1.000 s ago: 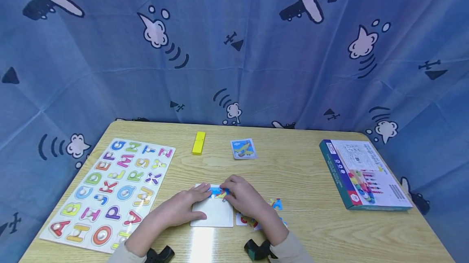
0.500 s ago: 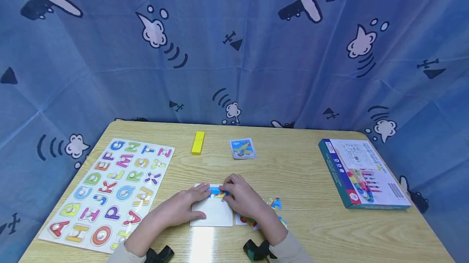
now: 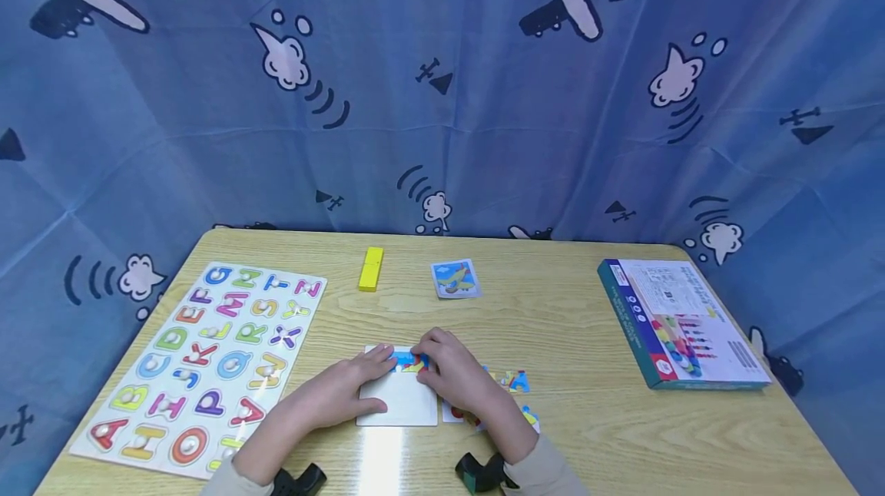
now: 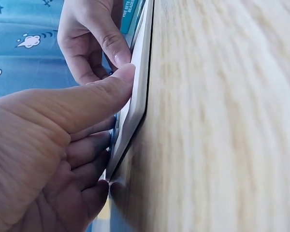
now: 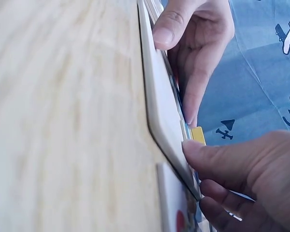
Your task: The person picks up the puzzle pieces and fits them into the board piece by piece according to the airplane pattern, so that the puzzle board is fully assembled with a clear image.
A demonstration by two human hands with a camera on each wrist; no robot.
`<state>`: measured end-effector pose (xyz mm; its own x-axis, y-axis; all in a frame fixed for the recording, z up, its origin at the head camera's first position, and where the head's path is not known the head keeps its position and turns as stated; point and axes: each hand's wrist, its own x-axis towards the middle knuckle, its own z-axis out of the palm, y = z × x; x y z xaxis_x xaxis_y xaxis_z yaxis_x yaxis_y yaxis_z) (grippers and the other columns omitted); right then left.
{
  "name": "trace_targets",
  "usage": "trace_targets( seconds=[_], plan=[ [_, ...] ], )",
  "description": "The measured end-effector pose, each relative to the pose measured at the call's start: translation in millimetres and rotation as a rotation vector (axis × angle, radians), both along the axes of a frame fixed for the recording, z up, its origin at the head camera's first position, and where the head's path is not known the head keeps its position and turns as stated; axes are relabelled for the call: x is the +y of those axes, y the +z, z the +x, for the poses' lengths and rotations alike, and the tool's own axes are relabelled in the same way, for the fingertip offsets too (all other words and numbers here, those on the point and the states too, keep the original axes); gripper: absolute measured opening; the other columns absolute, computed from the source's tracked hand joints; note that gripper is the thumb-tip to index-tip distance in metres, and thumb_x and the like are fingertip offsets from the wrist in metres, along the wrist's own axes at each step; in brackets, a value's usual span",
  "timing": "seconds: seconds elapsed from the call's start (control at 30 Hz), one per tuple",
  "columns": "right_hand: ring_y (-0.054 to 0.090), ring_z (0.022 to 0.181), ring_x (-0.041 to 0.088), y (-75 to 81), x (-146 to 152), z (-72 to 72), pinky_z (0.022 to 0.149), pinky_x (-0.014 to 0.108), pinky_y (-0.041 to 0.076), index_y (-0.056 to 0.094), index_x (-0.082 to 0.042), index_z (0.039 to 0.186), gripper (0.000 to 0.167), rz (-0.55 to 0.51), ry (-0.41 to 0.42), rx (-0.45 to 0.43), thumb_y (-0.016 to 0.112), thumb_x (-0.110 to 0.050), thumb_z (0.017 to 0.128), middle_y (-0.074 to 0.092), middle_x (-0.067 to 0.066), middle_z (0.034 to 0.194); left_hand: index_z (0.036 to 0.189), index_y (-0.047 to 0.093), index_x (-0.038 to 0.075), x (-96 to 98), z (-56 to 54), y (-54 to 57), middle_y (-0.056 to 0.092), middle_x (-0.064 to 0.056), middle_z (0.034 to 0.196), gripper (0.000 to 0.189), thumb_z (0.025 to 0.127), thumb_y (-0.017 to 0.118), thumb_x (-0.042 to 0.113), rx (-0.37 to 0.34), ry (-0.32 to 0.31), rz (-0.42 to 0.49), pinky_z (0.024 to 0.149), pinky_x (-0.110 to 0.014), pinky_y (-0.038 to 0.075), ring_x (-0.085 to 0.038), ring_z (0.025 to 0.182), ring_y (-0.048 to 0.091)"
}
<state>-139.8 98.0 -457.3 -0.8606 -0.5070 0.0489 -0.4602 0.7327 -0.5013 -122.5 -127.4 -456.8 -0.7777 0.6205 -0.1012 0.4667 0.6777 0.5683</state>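
Note:
A white puzzle board (image 3: pixel 399 402) lies on the table, with colourful jigsaw pieces (image 3: pixel 406 362) along its far edge. My left hand (image 3: pixel 346 388) rests on the board's left side, fingers spread over the far-left pieces and thumb on the bare surface. At the far-right corner, my right hand (image 3: pixel 458 378) has curled fingers and thumb at a puzzle piece, mostly covered by them. In the right wrist view the right thumb (image 5: pixel 203 152) touches the board's top near its edge. Loose puzzle pieces (image 3: pixel 515 381) lie partly hidden beside and under the right forearm.
An alphabet board (image 3: pixel 200 365) covers the table's left side. Farther back are a yellow block (image 3: pixel 371 269) and an airplane picture card (image 3: pixel 456 279). A flat box (image 3: pixel 684 323) lies at right. Behind the table hangs a blue curtain (image 3: pixel 387 97).
The puzzle piece at the right fingers has turned and settled closer in line with the pieces beside it. The right hand has shifted slightly; the left hand stays on the board.

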Motion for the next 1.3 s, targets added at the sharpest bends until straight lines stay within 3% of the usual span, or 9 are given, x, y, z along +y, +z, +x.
trace_targets(
  seconds=[0.27,0.5,0.8,0.97,1.3],
  plan=[
    [0.052,0.11,0.018,-0.5,1,-0.3,0.094,0.035,0.05,0.066,-0.009,0.115,0.03,-0.018,-0.011,-0.013,0.069,-0.016,0.087,0.057,0.001,0.114,0.144,0.041,0.008,-12.1,3.8,-0.3,0.031,-0.008,0.154,0.071,0.085,0.068,0.037,0.001,0.04,0.003,0.113,-0.049,0.03,-0.028,0.143,0.027],
    [0.053,0.109,0.017,-0.3,5,-2.4,0.092,0.034,0.05,0.065,-0.01,0.117,0.03,-0.039,0.028,-0.038,0.067,-0.019,0.088,0.057,0.0,0.115,0.143,0.043,0.009,-26.0,12.6,-0.6,0.03,-0.005,0.154,0.078,0.081,0.069,0.047,-0.047,0.06,0.016,0.111,-0.055,0.031,-0.039,0.138,0.031],
    [0.052,0.123,0.022,8.8,30,-3.5,0.104,0.044,0.043,0.061,-0.011,0.125,0.035,-0.126,0.012,-0.172,0.063,-0.018,0.091,0.059,0.002,0.127,0.141,0.044,0.008,-26.5,11.9,-0.6,0.03,-0.003,0.154,0.078,0.079,0.07,0.047,-0.049,0.06,0.033,0.112,-0.052,0.029,-0.037,0.138,0.031],
    [0.054,0.119,0.022,12.5,51,1.3,0.102,0.044,0.045,0.061,-0.011,0.123,0.036,-0.092,-0.022,-0.178,0.067,-0.017,0.088,0.06,0.002,0.123,0.142,0.044,0.008,-26.3,11.3,-0.5,0.031,-0.003,0.154,0.078,0.079,0.07,0.048,-0.057,0.056,0.044,0.111,-0.055,0.028,-0.039,0.138,0.031],
    [0.053,0.104,0.015,13.6,64,9.7,0.093,0.038,0.049,0.066,-0.013,0.114,0.035,0.006,0.016,-0.181,0.075,-0.017,0.081,0.057,-0.002,0.112,0.142,0.043,0.008,-27.0,12.2,0.5,0.031,-0.005,0.154,0.079,0.079,0.07,0.048,-0.061,0.06,0.047,0.112,-0.056,0.027,-0.038,0.138,0.031]
  ],
)
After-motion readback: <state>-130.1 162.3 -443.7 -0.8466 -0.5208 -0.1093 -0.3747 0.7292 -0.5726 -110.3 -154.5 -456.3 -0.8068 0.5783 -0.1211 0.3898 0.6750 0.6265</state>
